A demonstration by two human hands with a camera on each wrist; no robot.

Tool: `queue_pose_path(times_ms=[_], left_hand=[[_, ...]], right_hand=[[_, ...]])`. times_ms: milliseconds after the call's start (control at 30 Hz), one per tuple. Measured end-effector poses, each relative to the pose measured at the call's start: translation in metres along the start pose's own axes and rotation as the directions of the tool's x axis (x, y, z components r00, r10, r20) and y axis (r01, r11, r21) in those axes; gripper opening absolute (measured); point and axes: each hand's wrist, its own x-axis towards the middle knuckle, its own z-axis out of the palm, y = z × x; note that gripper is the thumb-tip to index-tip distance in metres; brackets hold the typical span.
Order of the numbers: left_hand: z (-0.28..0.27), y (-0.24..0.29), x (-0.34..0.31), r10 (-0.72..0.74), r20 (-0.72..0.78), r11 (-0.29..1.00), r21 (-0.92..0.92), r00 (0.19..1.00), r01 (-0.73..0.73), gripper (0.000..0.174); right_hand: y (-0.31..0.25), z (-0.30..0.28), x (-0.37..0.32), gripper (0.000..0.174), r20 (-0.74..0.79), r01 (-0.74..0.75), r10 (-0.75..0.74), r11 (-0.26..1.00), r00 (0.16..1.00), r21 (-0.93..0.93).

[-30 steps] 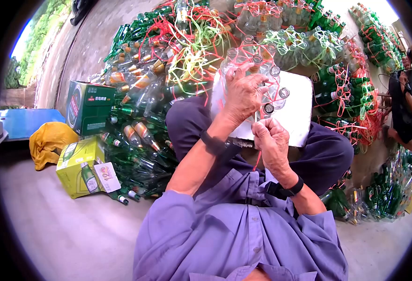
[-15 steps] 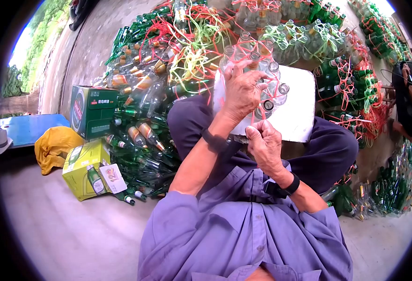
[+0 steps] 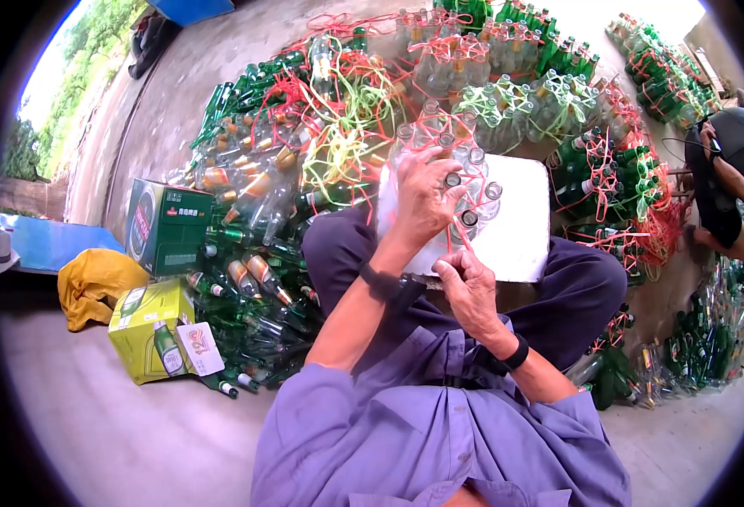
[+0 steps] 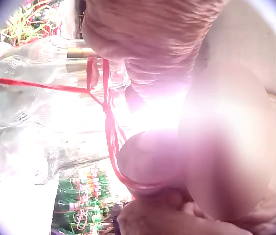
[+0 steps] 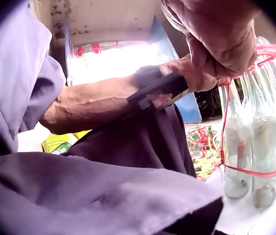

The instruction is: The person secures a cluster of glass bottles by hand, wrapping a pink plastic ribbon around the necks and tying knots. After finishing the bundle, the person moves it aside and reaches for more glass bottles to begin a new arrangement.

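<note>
Clear glass bottles [image 3: 492, 193] stand bunched on a white board [image 3: 520, 241] in front of the seated person, red plastic strap round their necks. The left hand [image 3: 427, 198] lies over the necks on the left side and grips one, its fingers partly hiding them. Nearer the body, the right hand [image 3: 471, 296] pinches a red strap [image 3: 459, 237] between thumb and finger. In the left wrist view this strap [image 4: 106, 107] runs taut from the necks to the right hand [image 4: 162, 215]. A lower red band [image 5: 260, 172] circles the bottles' bodies in the right wrist view.
Loose bottles [image 3: 254, 313] are heaped on the left, beside a green carton [image 3: 169, 228] and a yellow-green carton [image 3: 156, 329]. Tangled yellow and red straps [image 3: 347, 127] lie beyond. Strapped green bottles [image 3: 592, 182] stand on the right, near another person [image 3: 731, 186].
The right hand has drawn back from the bottles towards the body and slightly left, with the strap stretched between. The left hand stays at the necks. The head view has shifted.
</note>
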Motion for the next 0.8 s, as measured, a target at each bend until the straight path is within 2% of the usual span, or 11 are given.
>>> queue_pose_path(times_ms=[67, 100, 233, 300, 367, 467, 500, 567, 600, 700, 800], left_hand=[[-0.006, 0.001, -0.006, -0.027, -0.047, 0.999, -0.035, 0.999, 0.025, 0.031], [-0.009, 0.002, -0.011, -0.06, -0.093, 0.996, -0.067, 0.994, 0.054, 0.031], [-0.024, 0.005, -0.023, -0.081, -0.17, 0.997, -0.031, 0.982, 0.076, 0.023], [-0.024, 0.004, -0.029, -0.108, -0.149, 0.994, -0.048, 0.983, 0.102, 0.02], [-0.022, 0.003, -0.031, -0.139, -0.113, 0.988, -0.086, 0.984, 0.13, 0.016], [-0.019, 0.006, -0.032, -0.052, -0.071, 0.998, 0.043, 0.996, 0.055, 0.014], [-0.02, 0.008, -0.033, -0.057, -0.072, 0.997, 0.042, 0.996, 0.06, 0.014], [-0.021, 0.012, -0.031, -0.004, -0.079, 0.989, 0.148, 0.997, 0.016, 0.014], [-0.02, 0.011, -0.031, -0.006, -0.083, 0.989, 0.15, 0.997, 0.018, 0.014], [-0.017, 0.008, -0.032, -0.047, -0.076, 0.989, 0.137, 0.996, 0.058, 0.014], [-0.017, 0.01, -0.033, -0.06, -0.068, 0.99, 0.122, 0.996, 0.068, 0.014]], right_hand=[[-0.001, -0.009, -0.003, 0.008, 0.022, 0.015, -0.017, 0.998, 1.0, 0.062], [0.0, -0.014, -0.002, 0.01, -0.014, 0.122, -0.122, 0.989, 0.992, 0.082], [-0.041, -0.048, -0.016, 0.014, -0.15, 0.081, -0.055, 0.981, 0.987, 0.175], [-0.037, -0.07, -0.016, 0.016, -0.194, 0.087, -0.059, 0.986, 0.979, 0.142], [-0.018, -0.089, -0.006, 0.019, -0.156, 0.05, -0.078, 0.983, 0.985, -0.176], [-0.007, -0.085, -0.001, 0.027, -0.1, 0.016, -0.051, 0.944, 0.994, -0.329], [-0.009, -0.082, 0.001, 0.034, -0.049, -0.063, 0.049, 0.932, 0.998, -0.357], [0.012, -0.072, 0.006, 0.029, 0.046, -0.111, 0.126, 0.965, 0.991, -0.236], [-0.008, -0.063, 0.006, 0.029, 0.087, -0.233, 0.246, 0.963, 0.965, -0.138], [-0.012, -0.061, 0.009, 0.028, 0.139, -0.232, 0.254, 0.961, 0.957, -0.153], [-0.024, -0.068, 0.012, 0.028, 0.092, -0.185, 0.203, 0.967, 0.975, -0.173]])
